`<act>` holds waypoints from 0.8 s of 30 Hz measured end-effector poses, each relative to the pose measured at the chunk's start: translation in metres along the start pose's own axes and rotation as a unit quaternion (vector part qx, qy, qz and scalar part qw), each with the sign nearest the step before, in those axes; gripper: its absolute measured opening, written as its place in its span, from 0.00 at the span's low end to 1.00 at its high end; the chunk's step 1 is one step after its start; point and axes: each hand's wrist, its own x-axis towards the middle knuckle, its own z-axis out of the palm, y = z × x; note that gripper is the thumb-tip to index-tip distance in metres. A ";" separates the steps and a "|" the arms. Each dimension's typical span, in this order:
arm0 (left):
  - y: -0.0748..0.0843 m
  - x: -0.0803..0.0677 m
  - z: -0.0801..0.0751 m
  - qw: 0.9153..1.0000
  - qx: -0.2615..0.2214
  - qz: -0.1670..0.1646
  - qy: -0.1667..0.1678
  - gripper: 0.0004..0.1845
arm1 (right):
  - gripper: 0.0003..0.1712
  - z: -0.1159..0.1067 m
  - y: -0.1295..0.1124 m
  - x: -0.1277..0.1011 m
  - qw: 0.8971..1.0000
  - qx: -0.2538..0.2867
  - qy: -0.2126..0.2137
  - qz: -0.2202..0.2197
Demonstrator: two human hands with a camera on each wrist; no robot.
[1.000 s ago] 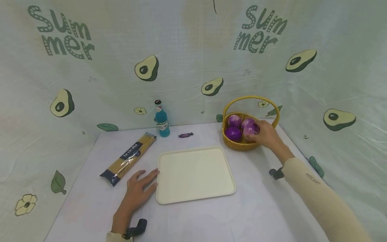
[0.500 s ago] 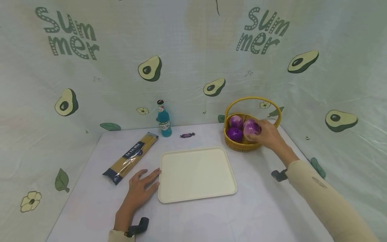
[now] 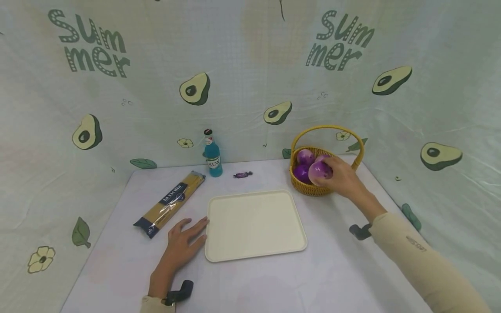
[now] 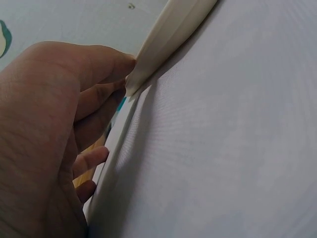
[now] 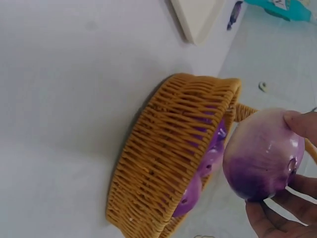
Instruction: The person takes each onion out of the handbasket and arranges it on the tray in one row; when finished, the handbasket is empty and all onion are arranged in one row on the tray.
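Note:
My right hand grips a purple-and-white onion with thumb and fingers, above the opening of the wicker basket. In the right wrist view the held onion is apart from the basket's rim, thumb on one side and fingers on the other. Inside the basket lie a paler onion and a deep purple onion; another is partly covered by the held one. My left hand lies at the left edge of the cream tray. Its fingertips touch the tray's rim, fingers spread.
A pack of spaghetti lies slanted left of the tray. Behind the tray stand a blue bottle and, to its right, a wrapped candy. The basket's tall handle arches over it. A printed cloth hangs behind the table.
My right hand has shifted the held onion slightly left and toward me over the basket. The left hand stays at the tray's edge. The head view has shifted slightly.

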 end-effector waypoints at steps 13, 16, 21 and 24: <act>0.000 -0.001 -0.003 1.000 -0.004 -0.004 -0.004 0.27 | 0.40 0.011 -0.028 -0.008 0.999 0.000 -0.011 -0.052; -0.001 -0.001 -0.002 1.000 -0.003 -0.006 -0.005 0.27 | 0.40 0.014 -0.036 -0.010 0.998 -0.002 -0.018 -0.055; -0.001 0.000 -0.001 1.000 -0.003 -0.013 -0.013 0.27 | 0.38 0.019 -0.047 -0.011 0.997 -0.007 -0.019 -0.078; 0.000 0.001 -0.001 1.000 -0.002 -0.015 -0.017 0.28 | 0.38 0.021 -0.052 -0.010 0.996 -0.002 -0.021 -0.084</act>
